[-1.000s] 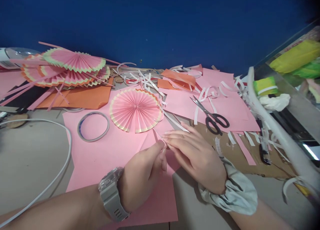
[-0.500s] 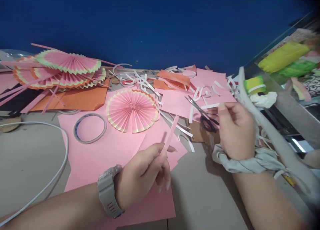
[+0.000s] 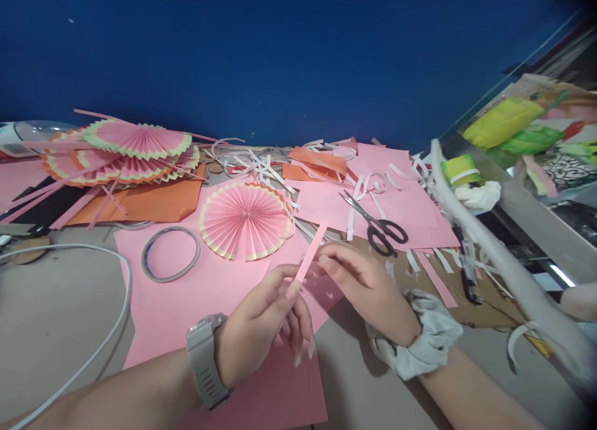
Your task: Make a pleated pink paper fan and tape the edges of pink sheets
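My left hand [image 3: 268, 318], with a grey watch on its wrist, pinches a narrow pink paper strip [image 3: 311, 253] that points up and to the right. My right hand [image 3: 366, 287], with a grey scrunchie at the wrist, is curled right beside the strip, its fingertips at the strip's middle; whether they hold it I cannot tell. Both hands hover over a large pink sheet [image 3: 186, 299]. A pink pleated paper rosette [image 3: 245, 219] lies just beyond the hands. Black-handled scissors [image 3: 379, 226] rest on pink paper to the right.
A tape ring [image 3: 170, 253] lies left of the rosette. A stack of rosettes [image 3: 125, 147] sits on orange paper [image 3: 140, 200] at the back left. White paper strips [image 3: 261, 159] litter the back. A white cable [image 3: 93, 349] curves at left. A glass case [image 3: 522, 162] stands at right.
My right hand has come back from near the scissors to the strip held in my left hand. The white strip it held is no longer in its fingers.
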`<state>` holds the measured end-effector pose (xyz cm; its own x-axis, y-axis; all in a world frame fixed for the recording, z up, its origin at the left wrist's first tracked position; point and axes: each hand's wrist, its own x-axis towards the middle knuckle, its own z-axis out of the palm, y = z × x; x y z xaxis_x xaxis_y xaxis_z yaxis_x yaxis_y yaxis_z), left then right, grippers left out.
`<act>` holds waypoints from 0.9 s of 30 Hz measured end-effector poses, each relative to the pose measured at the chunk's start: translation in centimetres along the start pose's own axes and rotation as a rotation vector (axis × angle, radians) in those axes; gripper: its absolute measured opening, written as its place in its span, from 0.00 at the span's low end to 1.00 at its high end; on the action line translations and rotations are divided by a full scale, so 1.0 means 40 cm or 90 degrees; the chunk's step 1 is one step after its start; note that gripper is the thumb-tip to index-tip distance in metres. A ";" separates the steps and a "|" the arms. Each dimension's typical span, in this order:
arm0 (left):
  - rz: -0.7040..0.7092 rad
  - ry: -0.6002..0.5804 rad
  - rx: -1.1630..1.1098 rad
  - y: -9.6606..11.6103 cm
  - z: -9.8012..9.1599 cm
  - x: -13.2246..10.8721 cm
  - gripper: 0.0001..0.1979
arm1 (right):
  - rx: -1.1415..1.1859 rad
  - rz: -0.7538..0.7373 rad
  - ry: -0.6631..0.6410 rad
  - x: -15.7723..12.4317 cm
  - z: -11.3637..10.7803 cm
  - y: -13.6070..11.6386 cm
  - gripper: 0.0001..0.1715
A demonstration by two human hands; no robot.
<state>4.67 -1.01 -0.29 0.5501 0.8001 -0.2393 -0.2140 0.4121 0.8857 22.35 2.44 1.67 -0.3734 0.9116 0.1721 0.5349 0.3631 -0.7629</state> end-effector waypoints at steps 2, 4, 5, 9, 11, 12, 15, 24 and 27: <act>-0.001 -0.008 -0.009 0.000 0.001 0.004 0.10 | 0.035 0.010 -0.014 -0.001 0.010 -0.007 0.11; -0.005 -0.012 -0.017 0.000 0.001 0.007 0.08 | 0.052 0.024 -0.010 -0.003 0.016 -0.009 0.10; -0.009 -0.014 -0.023 0.000 0.001 0.009 0.08 | 0.066 0.034 -0.009 -0.004 0.019 -0.010 0.09; -0.020 -0.004 -0.004 -0.009 0.003 0.009 0.11 | 0.186 0.095 0.012 -0.006 0.037 -0.008 0.10; -0.018 0.008 0.060 -0.013 0.008 0.002 0.13 | 0.293 0.140 0.063 -0.001 0.042 -0.002 0.11; -0.015 0.008 0.102 -0.012 0.014 -0.005 0.13 | 0.350 0.160 0.090 0.003 0.040 0.002 0.11; 0.025 -0.041 0.289 0.015 0.039 -0.032 0.13 | 0.519 0.235 0.121 0.019 0.019 0.019 0.10; 0.103 0.140 1.144 0.172 -0.107 -0.086 0.13 | 0.516 0.236 -0.284 -0.014 0.016 -0.069 0.16; 0.152 0.190 1.282 0.150 -0.221 -0.081 0.24 | 0.187 0.074 -0.371 -0.048 0.076 -0.114 0.18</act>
<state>-5.52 2.73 2.29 0.4855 0.8718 0.0649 0.8742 -0.4831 -0.0491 18.35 -1.54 2.93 -0.7186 0.6584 -0.2239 0.3983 0.1257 -0.9086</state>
